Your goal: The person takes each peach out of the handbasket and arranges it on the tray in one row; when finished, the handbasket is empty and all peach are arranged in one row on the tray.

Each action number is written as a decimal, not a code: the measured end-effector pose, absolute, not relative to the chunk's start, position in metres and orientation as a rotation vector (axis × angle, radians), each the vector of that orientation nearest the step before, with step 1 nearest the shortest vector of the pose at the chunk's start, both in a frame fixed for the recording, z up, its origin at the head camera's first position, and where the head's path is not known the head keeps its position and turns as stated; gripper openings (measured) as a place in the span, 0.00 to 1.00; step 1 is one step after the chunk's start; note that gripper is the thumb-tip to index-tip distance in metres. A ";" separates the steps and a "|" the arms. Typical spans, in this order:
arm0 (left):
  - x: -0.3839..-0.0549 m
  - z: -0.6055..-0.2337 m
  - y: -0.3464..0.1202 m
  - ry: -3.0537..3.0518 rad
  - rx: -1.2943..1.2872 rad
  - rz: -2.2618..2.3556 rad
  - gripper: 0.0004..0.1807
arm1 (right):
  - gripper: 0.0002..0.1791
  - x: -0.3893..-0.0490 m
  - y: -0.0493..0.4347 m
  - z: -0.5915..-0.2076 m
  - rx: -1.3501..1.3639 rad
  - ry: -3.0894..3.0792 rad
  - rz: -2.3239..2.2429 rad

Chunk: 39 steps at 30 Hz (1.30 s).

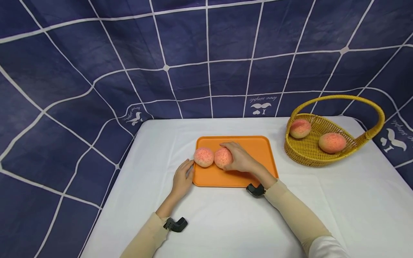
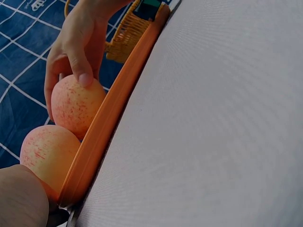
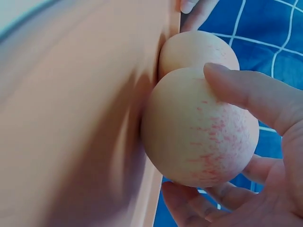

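Two pink-and-cream peaches lie side by side at the left of an orange tray (image 1: 238, 179). My right hand (image 1: 240, 157) grips the right peach (image 1: 222, 158), and in the right wrist view its thumb (image 3: 251, 92) lies across one side with fingers curled below. Against that fruit sits the left peach (image 1: 204, 157), overlapped by it in the right wrist view. At the tray's left edge my left hand (image 1: 183, 180) rests with fingers extended and thumb apart, fingertips right at the rim beside the left peach. Most of this hand is outside the left wrist view.
To the right of the tray stands a yellow wicker basket (image 1: 301, 157) with a tall arched handle (image 1: 342, 96). Inside are a peach (image 1: 300, 128) on the left and another peach (image 1: 332, 142) on the right. A white cloth covers the table (image 1: 222, 222); a blue checked curtain (image 1: 232, 39) hangs behind.
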<state>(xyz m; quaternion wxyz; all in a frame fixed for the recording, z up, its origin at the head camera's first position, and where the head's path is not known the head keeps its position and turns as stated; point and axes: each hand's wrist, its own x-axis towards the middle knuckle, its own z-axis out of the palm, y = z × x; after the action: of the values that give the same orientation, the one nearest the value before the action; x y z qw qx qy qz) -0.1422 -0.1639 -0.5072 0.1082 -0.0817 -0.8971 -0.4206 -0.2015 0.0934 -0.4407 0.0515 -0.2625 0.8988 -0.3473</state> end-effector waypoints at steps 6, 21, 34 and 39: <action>-0.142 -0.507 -0.164 -2.646 -0.219 -1.238 0.21 | 0.49 -0.201 0.094 -0.441 -0.779 2.714 -1.049; -0.143 -0.508 -0.162 -2.648 -0.230 -1.252 0.21 | 0.49 -0.198 0.099 -0.437 -0.771 2.716 -1.022; -0.143 -0.506 -0.163 -2.639 -0.232 -1.251 0.21 | 0.49 -0.187 0.125 -0.425 -0.723 2.731 -1.108; -0.142 -0.505 -0.163 -2.652 -0.221 -1.246 0.21 | 0.44 -0.182 0.153 -0.418 -0.692 2.778 -1.186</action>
<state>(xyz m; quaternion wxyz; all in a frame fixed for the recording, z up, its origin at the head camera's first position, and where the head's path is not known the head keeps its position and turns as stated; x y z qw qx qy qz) -0.1419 -0.1627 -0.5050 0.1013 -0.0750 -0.8979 -0.4218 -0.1817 0.1532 -0.4179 0.0211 -0.2233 0.8963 -0.3826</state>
